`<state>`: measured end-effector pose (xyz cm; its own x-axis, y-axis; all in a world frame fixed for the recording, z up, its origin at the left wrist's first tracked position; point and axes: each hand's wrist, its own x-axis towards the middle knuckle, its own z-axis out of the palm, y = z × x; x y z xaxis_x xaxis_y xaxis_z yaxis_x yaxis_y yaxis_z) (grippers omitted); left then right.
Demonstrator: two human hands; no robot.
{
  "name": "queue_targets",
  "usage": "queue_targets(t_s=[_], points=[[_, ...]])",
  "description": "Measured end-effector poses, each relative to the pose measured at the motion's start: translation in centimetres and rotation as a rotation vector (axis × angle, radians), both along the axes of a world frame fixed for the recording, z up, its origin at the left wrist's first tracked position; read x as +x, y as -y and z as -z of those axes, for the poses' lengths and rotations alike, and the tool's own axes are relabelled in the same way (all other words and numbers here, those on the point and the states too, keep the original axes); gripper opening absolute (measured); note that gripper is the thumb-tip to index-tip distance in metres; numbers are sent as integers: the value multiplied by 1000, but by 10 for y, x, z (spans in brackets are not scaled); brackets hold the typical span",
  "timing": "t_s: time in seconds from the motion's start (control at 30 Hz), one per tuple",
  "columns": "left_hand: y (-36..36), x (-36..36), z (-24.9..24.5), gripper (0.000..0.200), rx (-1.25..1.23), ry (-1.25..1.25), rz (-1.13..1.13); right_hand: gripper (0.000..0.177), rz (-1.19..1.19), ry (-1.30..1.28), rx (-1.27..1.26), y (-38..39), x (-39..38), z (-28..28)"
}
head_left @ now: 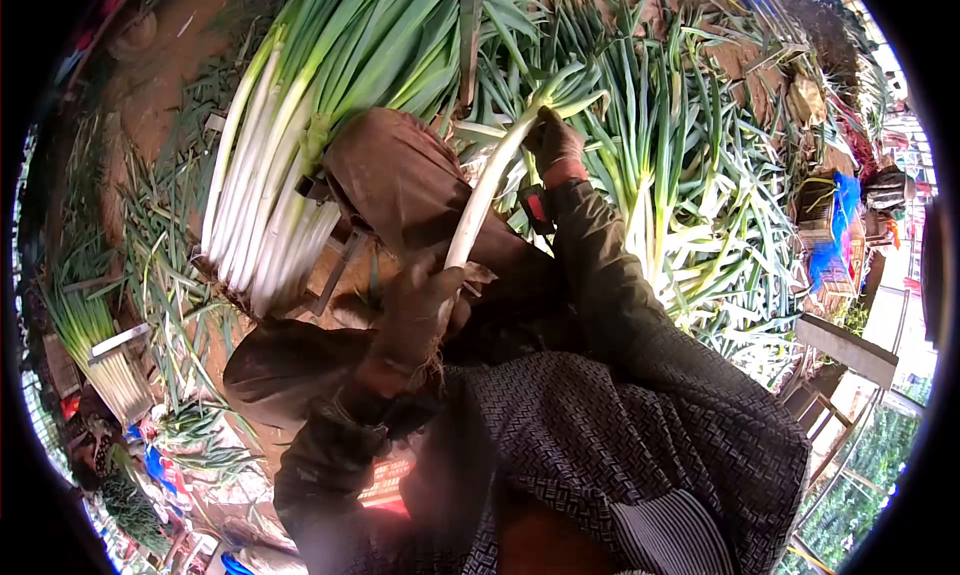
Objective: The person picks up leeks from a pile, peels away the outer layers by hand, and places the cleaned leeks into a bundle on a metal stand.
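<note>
One long leek (485, 197) slants across my lap, its white stalk down and its green top up. My left hand (418, 310) is closed round the lower white end, near the roots. Higher up, my right hand (553, 143) grips the leek just below its leaves. Beside my knee, a thick bundle of leeks (275, 170) leans on a metal frame (340, 272), white ends toward me. Right of my right hand lie more leeks with green tops (640, 145).
Cut leaves (740, 245) cover the ground on the right. At far left stands a smaller leek bundle (112, 360) with a white band. A wooden board (846, 349) and a crate with blue cloth (835, 230) are at the right.
</note>
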<state>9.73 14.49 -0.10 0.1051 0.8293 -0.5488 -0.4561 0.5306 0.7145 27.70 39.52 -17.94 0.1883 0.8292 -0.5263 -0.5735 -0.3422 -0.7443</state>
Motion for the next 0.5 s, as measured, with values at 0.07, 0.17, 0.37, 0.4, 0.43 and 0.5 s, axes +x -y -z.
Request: queue_targets(t_s=[0.07, 0.17, 0.37, 0.4, 0.43, 0.5], points=[[-2, 9, 9, 38, -13, 56, -26, 18, 73, 138, 70, -5, 0, 4], [-4, 16, 8, 35, 19, 71, 6, 23, 171, 560, 176, -13, 5, 6], [-20, 21, 0, 34, 117, -10, 43, 22, -273, 220, 561, 25, 18, -62], [-22, 21, 2, 34, 102, -10, 30, 20, -332, 200, 593, 31, 23, -80], [-23, 21, 8, 34, 86, -9, 17, 18, -392, 181, 624, 38, 27, -100], [-27, 23, 13, 33, 80, -35, -17, 18, -417, 9, 649, 51, 40, -146]])
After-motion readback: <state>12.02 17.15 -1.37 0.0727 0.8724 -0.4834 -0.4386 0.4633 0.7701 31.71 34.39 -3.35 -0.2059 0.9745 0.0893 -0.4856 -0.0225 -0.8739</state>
